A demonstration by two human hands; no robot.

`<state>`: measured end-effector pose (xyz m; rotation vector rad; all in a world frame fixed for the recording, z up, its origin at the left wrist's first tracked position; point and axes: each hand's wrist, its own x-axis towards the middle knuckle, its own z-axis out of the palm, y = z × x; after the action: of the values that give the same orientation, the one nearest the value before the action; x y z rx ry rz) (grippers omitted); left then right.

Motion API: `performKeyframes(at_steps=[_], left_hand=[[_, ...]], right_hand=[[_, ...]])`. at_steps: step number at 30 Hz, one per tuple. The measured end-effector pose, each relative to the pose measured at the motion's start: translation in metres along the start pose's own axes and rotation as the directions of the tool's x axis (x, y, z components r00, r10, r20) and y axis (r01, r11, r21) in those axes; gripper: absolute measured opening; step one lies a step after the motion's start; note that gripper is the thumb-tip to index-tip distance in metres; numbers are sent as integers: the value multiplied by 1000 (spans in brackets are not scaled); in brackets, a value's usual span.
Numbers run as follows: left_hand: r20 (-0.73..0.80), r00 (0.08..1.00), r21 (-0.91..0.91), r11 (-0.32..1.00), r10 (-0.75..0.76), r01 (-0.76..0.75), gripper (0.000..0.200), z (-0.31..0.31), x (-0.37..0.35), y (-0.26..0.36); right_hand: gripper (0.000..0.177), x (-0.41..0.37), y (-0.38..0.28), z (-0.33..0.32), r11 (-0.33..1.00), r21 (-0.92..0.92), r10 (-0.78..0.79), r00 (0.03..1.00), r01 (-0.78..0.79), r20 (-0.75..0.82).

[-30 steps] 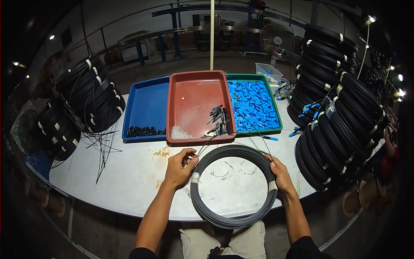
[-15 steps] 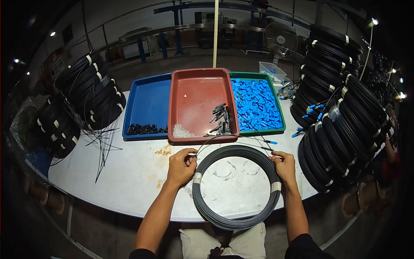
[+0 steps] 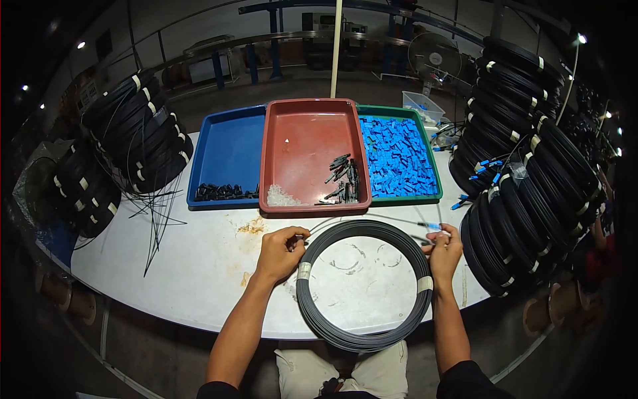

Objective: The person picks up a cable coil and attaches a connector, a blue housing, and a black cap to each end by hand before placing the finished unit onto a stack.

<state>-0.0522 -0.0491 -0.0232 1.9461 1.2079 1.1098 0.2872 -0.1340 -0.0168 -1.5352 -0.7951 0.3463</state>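
Observation:
A coil of black cable [image 3: 364, 347], bound with pale tape, lies at the table's front edge and overhangs it slightly. At its upper left, my left hand [image 3: 282, 254] is closed, pinching a thin loose stretch of the cable. This strand arches over the coil's far side towards my right hand [image 3: 444, 251]. Closed at the coil's upper right, that hand grips the cable near a blue connector [image 3: 432, 226], which sits at the fingertips. The exact grip inside both hands is partly hidden by the fingers.
Beyond the coil stand a blue tray [image 3: 229, 149] with black parts, a red tray [image 3: 312, 130] with black and clear pieces, and a green tray [image 3: 440, 179] full of blue connectors. Stacked cable coils flank the table [image 3: 179, 272] on the left [image 3: 129, 126] and right [image 3: 525, 233].
My right hand has shifted slightly right and up, and the blue connector has come from the table beyond the coil to its fingertips. My left hand stays nearly where it was.

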Motion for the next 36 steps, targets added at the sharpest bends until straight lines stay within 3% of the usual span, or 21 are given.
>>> performKeyframes(at_steps=[4, 8, 10, 12, 14, 16, 19, 20, 22, 23, 24, 28, 30, 31, 32, 36], left_hand=[[60, 998, -42, 999, 37, -34, 22, 2, 2, -8], [128, 992, -2, 1000, -24, 25, 21, 1, 3, -5], [99, 995, -13, 1000, 20, -19, 20, 1, 3, -5], [50, 999, -7, 1000, -3, 4, 23, 3, 2, -4], [-90, 996, 73, 997, 2, 4, 23, 6, 1, -7], [-81, 997, 73, 997, 17, -11, 21, 7, 1, -9], [5, 1000, -44, 999, 13, -13, 20, 4, 0, -5], [51, 996, -123, 990, -67, 73, 38, -1, 0, 0], [63, 998, -196, 981, 27, -14, 56, 3, -3, 0], [145, 986, -164, 985, 80, -56, 69, 1, -4, 0], [213, 972, -21, 995, 98, -96, 63, -4, -9, 15], [214, 976, -107, 993, -31, 55, 59, 2, -12, 20], [182, 983, -36, 999, 10, -3, 57, 1, -16, 20], [228, 973, 29, 999, -46, 41, 56, -8, -19, 32], [165, 986, 110, 993, 32, -50, 53, -9, -26, 29], [205, 979, 281, 958, -8, -51, 51, -39, -49, 43]], right_hand=[[20, 6, 11, -6, 991, 136, 9, 1000, -9, 3], [16, 15, 18, -14, 967, 250, 57, 998, -46, -39], [15, 13, 11, -16, 933, 352, 104, 992, -72, -71], [15, 13, 12, -11, 883, 468, 91, 979, 5, -182], [16, 11, 4, -9, 878, 478, 80, 982, 13, -173], [20, 18, -1, -9, 882, 463, 24, 988, -92, 151], [15, 30, -16, -3, 908, 383, 57, 956, -169, 287], [14, 35, -19, 2, 937, 307, 38, 925, -164, 378], [13, 40, -31, 16, 959, 261, -1, 917, -112, 398], [12, 47, -29, 24, 979, 199, -36, 909, -52, 414], [11, 54, -26, 34, 990, 138, -71, 899, 12, 432], [8, 61, -31, 83, 983, 65, -181, 848, 172, 498], [7, 60, -33, 109, 896, 20, -390, 766, 443, 511], [6, 52, -45, 118, 921, 37, -343, 761, 389, 550], [4, 49, -46, 129, 879, 91, -437, 712, 469, 550], [6, 25, -71, 163, 899, 73, -364, 643, 432, 674]])
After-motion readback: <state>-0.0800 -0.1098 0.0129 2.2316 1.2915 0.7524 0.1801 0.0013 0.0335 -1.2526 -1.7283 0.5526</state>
